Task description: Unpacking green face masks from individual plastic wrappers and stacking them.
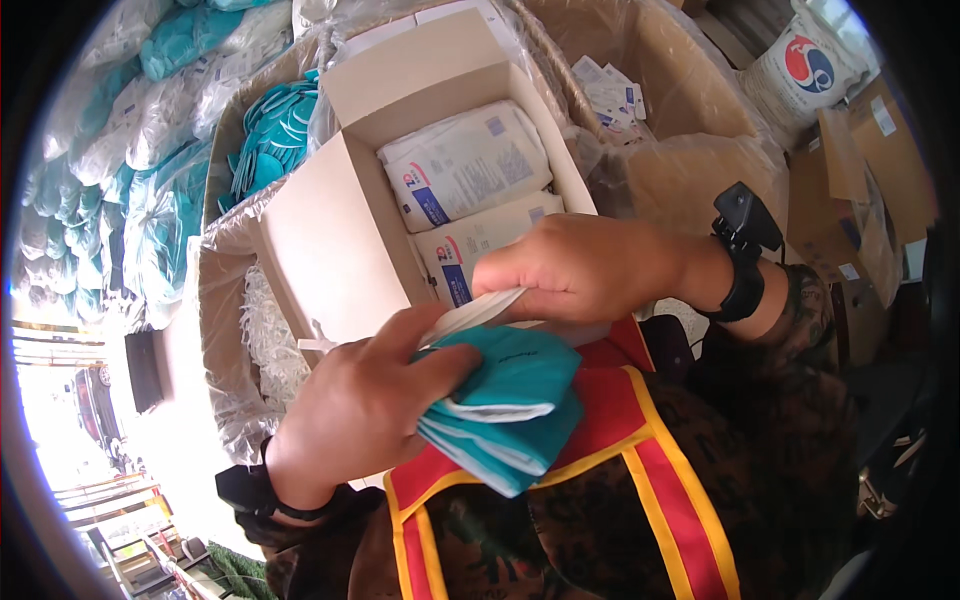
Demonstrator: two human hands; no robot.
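My left hand (350, 410) is closed round a folded teal fabric piece (515, 375) with white inner layers, above my lap. From it a white strap (478, 316) stretches up to my right hand (580, 265), whose fist grips the strap's other end. What else may lie inside that fist is hidden. Just beyond both hands stands an open cardboard carton (365, 215) with its flaps folded out. Inside, printed white plastic packs (470, 165) lie one behind the other; my right hand covers part of the nearer one.
Behind the carton, a plastic-lined box (215, 200) holds many teal discs. White stringy material (268, 340) fills a bin at left. Another lined box (690, 75) has printed packets. Bagged teal and white goods (150, 220) pile up far left; a white sack (805, 65) stands far right.
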